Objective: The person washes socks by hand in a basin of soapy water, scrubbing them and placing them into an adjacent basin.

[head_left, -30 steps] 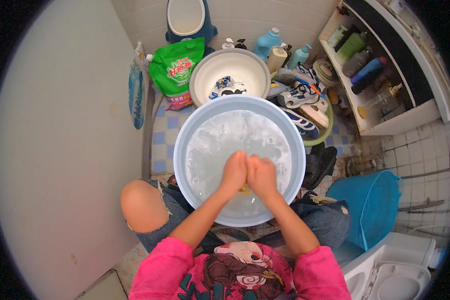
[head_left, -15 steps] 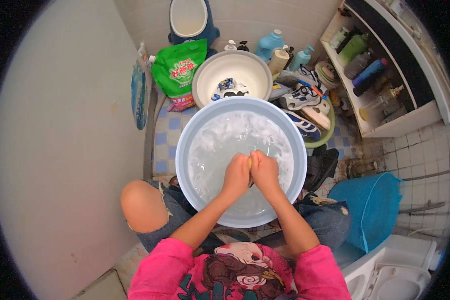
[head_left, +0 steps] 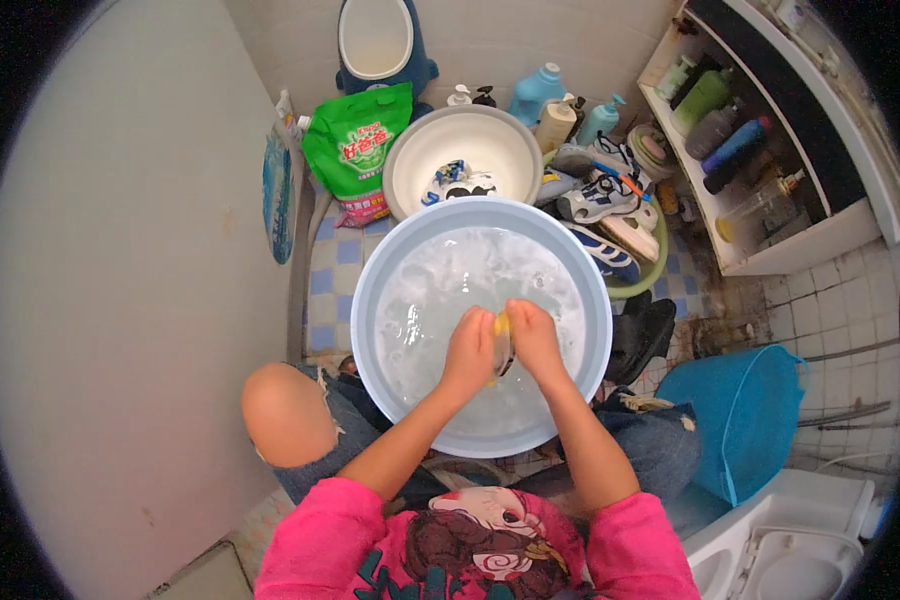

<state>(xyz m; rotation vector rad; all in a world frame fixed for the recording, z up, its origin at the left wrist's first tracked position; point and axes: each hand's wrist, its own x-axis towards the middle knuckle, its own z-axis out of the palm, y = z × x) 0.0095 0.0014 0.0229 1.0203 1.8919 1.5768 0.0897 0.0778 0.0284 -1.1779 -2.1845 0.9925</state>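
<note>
A pale blue basin (head_left: pixel 363 310) of cloudy, sudsy water (head_left: pixel 435 280) stands between my knees. Over its middle my left hand (head_left: pixel 469 350) and my right hand (head_left: pixel 535 338) are side by side, both with fingers closed. Between them they grip a small piece of cloth (head_left: pixel 505 345) with yellow, pale and dark parts. Its shape is mostly covered by my fingers, so I cannot tell its exact kind.
Behind stands a whitish basin (head_left: pixel 402 160) with small patterned cloth items, beside a green detergent bag (head_left: pixel 355 150). Shoes (head_left: pixel 600 198) fill a green tub (head_left: pixel 660 262) at right. A blue bucket (head_left: pixel 735 420), a toilet (head_left: pixel 785 560) and a bottle shelf (head_left: pixel 770 255) line the right side.
My hands have moved slightly apart, and more of the yellow and pale cloth shows between them. The basin stays where it was.
</note>
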